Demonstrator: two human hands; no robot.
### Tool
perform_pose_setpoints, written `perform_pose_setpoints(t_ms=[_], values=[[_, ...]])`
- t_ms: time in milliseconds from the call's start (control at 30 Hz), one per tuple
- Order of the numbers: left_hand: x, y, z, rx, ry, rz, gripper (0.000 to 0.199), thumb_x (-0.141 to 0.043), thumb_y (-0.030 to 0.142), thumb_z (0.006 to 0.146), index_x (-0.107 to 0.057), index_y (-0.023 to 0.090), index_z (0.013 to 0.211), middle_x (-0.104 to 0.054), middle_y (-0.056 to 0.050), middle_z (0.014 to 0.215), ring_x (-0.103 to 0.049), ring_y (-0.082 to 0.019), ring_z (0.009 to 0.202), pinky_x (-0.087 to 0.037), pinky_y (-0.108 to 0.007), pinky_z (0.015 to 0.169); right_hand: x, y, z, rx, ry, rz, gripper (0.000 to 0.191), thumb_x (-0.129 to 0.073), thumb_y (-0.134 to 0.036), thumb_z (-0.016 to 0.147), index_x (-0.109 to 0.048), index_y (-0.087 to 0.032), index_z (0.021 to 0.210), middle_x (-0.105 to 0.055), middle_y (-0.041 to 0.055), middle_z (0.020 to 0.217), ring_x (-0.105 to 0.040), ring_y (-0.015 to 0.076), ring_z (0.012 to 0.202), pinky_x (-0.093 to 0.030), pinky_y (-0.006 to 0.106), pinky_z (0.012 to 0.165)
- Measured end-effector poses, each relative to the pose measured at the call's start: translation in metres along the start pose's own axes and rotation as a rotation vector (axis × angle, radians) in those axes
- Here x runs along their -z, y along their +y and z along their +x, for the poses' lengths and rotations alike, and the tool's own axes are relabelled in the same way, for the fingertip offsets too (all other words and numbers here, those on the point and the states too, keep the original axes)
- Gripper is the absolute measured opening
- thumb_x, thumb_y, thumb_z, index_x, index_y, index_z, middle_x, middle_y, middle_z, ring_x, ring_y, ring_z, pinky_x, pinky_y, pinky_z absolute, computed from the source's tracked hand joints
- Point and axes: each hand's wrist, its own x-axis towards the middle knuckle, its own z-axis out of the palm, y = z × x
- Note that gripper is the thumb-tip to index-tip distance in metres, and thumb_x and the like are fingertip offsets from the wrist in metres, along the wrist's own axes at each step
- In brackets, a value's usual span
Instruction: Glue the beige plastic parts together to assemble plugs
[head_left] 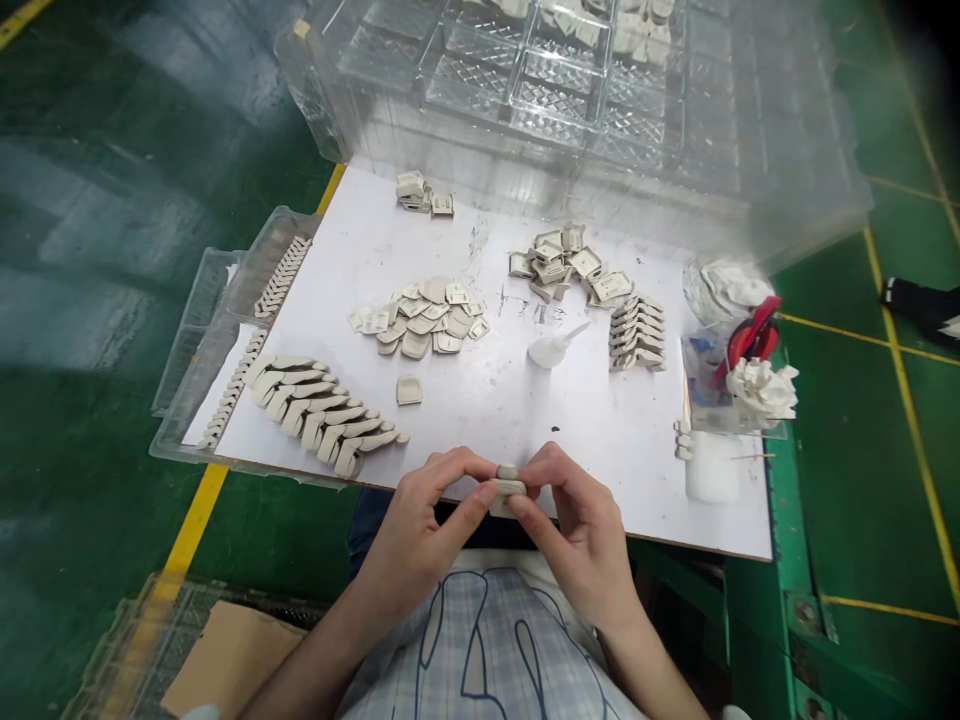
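Note:
Between my two hands, over the front edge of the white board (480,420), is a small beige plastic part (508,488). My left hand (442,510) pinches it from the left with thumb and forefinger. From the right, my right hand (574,510) grips the same part, and its inner side is hidden by the fingers. A single beige piece (409,390) lies beyond my left hand. Farther back is a loose pile of flat beige pieces (427,318). A white squeeze bottle (550,349) with a thin nozzle rests beyond my right hand.
Nested beige parts (319,405) line the board's left, with a shorter stack (637,335) at right. Deeper pieces (566,262) are heaped behind. A large clear compartment tray (570,130) stands at the back. Red-handled pliers (754,340) and crumpled tissue (761,388) sit in a right-hand box.

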Motion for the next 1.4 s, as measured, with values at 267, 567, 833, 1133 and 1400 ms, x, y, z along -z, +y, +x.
perform_pose_setpoints(t_ms=[267, 567, 833, 1133, 1400], values=[[-0.009, 0.003, -0.005, -0.089, 0.106, 0.017, 0.017, -0.059, 0.032, 0.098, -0.066, 0.025, 0.084, -0.069, 0.000, 0.079, -0.059, -0.019, 0.076, -0.045, -0.031, 0.071, -0.007, 0.000, -0.001, -0.122, 0.027, 0.286, 0.016, -0.067, -0.034, 0.096, -0.062, -0.025, 0.085, -0.051, -0.0022, 0.076, -0.048, 0.0145, 0.071, -0.038, 0.029, 0.062], [-0.011, 0.003, -0.004, -0.096, 0.101, -0.019, 0.018, -0.057, 0.029, 0.098, -0.062, 0.024, 0.082, -0.062, 0.001, 0.076, -0.055, -0.017, 0.073, -0.042, -0.031, 0.070, -0.010, 0.001, -0.002, -0.151, 0.055, 0.318, 0.019, -0.069, -0.038, 0.094, -0.061, -0.024, 0.083, -0.052, -0.0014, 0.077, -0.047, 0.0150, 0.072, -0.039, 0.029, 0.064], [-0.014, -0.002, -0.004, -0.019, 0.088, -0.223, 0.005, -0.067, 0.029, 0.094, -0.070, 0.024, 0.093, -0.066, 0.000, 0.084, -0.058, -0.017, 0.082, -0.046, -0.028, 0.074, -0.010, 0.002, 0.002, -0.119, 0.104, 0.354, 0.013, -0.071, -0.038, 0.094, -0.065, -0.028, 0.089, -0.056, -0.0021, 0.079, -0.051, 0.0152, 0.074, -0.043, 0.028, 0.067], [-0.015, -0.009, -0.007, 0.075, 0.113, -0.449, 0.012, -0.075, 0.035, 0.089, -0.074, 0.025, 0.095, -0.065, 0.000, 0.085, -0.057, -0.016, 0.085, -0.047, -0.026, 0.078, -0.003, -0.004, 0.000, -0.062, -0.015, 0.227, 0.009, -0.068, -0.032, 0.097, -0.063, -0.032, 0.105, -0.055, -0.0016, 0.090, -0.054, 0.0162, 0.085, -0.045, 0.030, 0.077], [-0.014, -0.001, -0.005, 0.261, 0.082, -0.856, 0.030, -0.088, 0.045, 0.075, -0.074, 0.022, 0.089, -0.066, 0.001, 0.081, -0.060, -0.012, 0.078, -0.050, -0.020, 0.074, 0.003, -0.008, -0.002, 0.060, 0.006, 0.055, 0.035, -0.079, -0.025, 0.088, -0.061, -0.035, 0.117, -0.058, -0.0008, 0.101, -0.053, 0.0168, 0.096, -0.047, 0.029, 0.085]])
